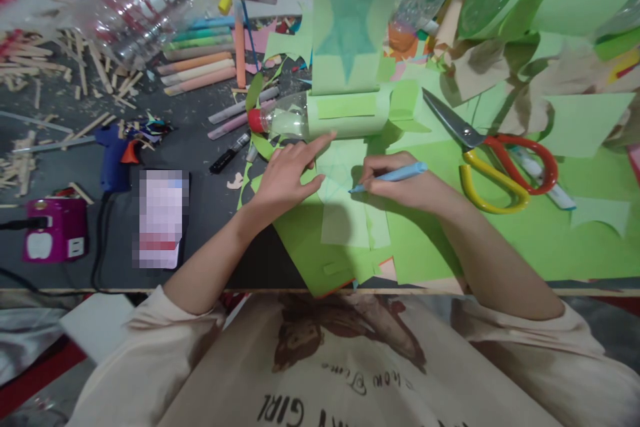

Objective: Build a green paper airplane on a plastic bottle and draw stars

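Note:
My right hand (387, 173) is closed around a light blue marker (404, 172), its tip down at a pale green sheet of paper (345, 223). Faint blue lines show on that sheet. My left hand (295, 170) has its fingers spread, the thumb over the sheet's left edge and the index fingertip at a paper-wrapped plastic bottle (287, 115). The bottle lies on its side with its red cap to the left. Just behind it is a rounded pale green paper piece (345, 20) bearing a blue-green star.
Large scissors (480, 140) with red and yellow handles lie open at right. To the left are a phone (160, 220), a blue glue gun (114, 157), a magenta box (56, 230) and several markers (200, 73). Plastic bottles and paper scraps crowd the back.

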A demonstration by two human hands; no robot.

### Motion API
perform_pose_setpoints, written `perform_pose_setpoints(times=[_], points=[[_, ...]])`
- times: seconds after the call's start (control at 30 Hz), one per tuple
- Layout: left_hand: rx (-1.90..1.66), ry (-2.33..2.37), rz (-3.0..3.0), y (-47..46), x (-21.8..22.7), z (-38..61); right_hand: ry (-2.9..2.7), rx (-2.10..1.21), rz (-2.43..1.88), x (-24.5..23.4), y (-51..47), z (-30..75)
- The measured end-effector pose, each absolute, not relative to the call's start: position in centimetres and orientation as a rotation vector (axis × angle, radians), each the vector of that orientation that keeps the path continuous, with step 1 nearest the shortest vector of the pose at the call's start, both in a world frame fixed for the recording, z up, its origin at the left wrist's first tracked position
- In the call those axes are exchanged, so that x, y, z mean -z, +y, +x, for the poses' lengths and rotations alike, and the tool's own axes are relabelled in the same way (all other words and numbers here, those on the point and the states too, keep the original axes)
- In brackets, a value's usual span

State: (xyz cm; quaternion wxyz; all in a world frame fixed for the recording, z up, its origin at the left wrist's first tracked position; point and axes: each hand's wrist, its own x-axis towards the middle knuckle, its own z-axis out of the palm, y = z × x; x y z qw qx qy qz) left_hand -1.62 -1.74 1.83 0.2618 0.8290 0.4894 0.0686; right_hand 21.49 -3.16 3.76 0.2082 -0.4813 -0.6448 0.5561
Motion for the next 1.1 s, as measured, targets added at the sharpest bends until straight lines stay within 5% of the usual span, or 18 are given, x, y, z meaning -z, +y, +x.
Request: perform_pose_setpoints(times=[0.53, 0.77, 1.1], points=[[-0.201, 1.310, 2.267, -1.7, -1.6, -1.6, -1.706, -1.716, -1.295, -3.8, -2.3, 22.5], [-0.172, 1.330, 2.252, -1.7, -1.7, -1.5, -1.357, -1.332, -1.261, -1.7, -2.5, 21.1], [-0.171, 1.330, 2.245, -1.8, -1.8, -1.4, -1.434, -1.281, -1.347, -1.3, -2.8, 20.7]])
